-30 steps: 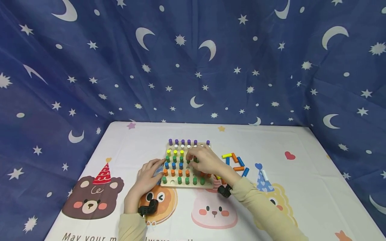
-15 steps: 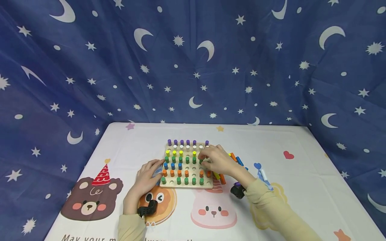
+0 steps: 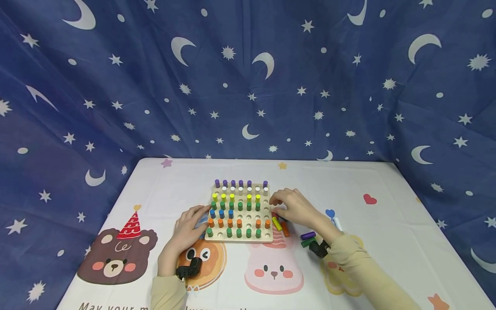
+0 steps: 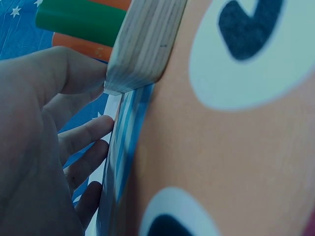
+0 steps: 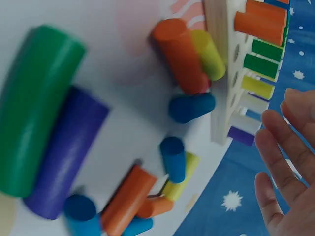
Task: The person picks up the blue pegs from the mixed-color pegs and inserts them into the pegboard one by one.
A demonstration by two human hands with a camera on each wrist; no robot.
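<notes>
A wooden pegboard (image 3: pixel 240 240) stands on the table with rows of coloured pegs upright in its holes: purple (image 3: pixel 249 184), white, yellow (image 3: pixel 258 198), green, blue (image 3: pixel 221 214), orange and green. Some holes hold no peg. My left hand (image 3: pixel 190 226) rests against the board's left side; in the left wrist view its thumb touches the board's edge (image 4: pixel 147 39), its other fingers loosely extended. Just off the board's right edge is my right hand (image 3: pixel 296 209). Nothing shows in its fingers, which the right wrist view shows loosely extended.
Right of the board lie loose pegs: a yellow peg (image 3: pixel 277 224), an orange peg (image 3: pixel 285 229), a purple peg (image 3: pixel 308 235) and a green peg (image 3: pixel 308 242). More blue pegs (image 5: pixel 192 107) and orange pegs (image 5: pixel 129 200) show in the right wrist view. A printed cloth covers the table.
My right hand has moved right, from over the board's middle to beyond its right edge, uncovering yellow and green pegs standing in their rows. The left hand has stayed at the board's left side.
</notes>
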